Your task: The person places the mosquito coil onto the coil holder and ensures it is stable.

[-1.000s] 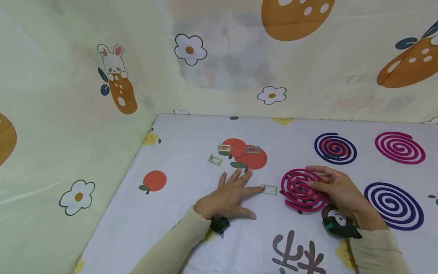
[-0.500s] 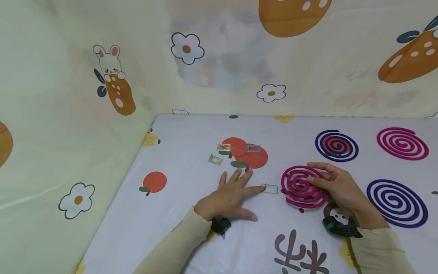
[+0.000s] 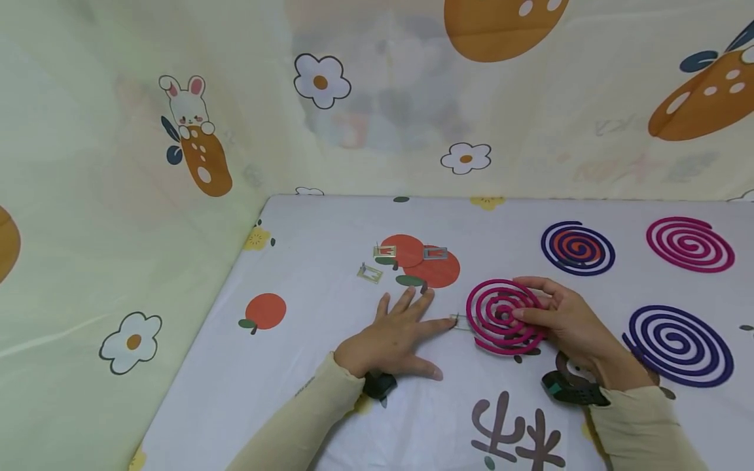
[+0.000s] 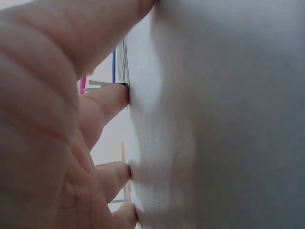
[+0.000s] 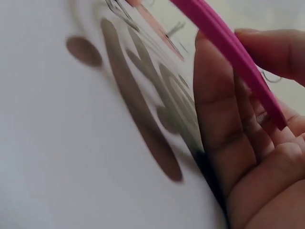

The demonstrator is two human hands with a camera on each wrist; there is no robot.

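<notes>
In the head view my left hand (image 3: 391, 341) lies palm down on the tabletop with fingers spread. Its index fingertip presses the left end of a small metal coil stand (image 3: 462, 316); the left wrist view shows this stand's thin prong (image 4: 97, 84) rising beside the finger. My right hand (image 3: 571, 320) pinches a pink mosquito coil (image 3: 500, 313) at its right side, between thumb and fingers. Tilted and lifted off the cloth, the coil hides the stand's right part. In the right wrist view the pink coil (image 5: 233, 55) appears nearly edge-on between the fingers.
Three more metal stands lie farther back: one gold (image 3: 385, 252), one pale gold (image 3: 370, 273), one silver (image 3: 435, 253). On the right lie a dark blue coil (image 3: 674, 339), a smaller-looking blue coil (image 3: 578, 248) over an orange print, and a pink coil (image 3: 690, 244). Patterned fabric walls stand behind and left.
My right hand has carried the pink coil leftward, so it now overlaps the stand under my left index finger. The left hand stays in place.
</notes>
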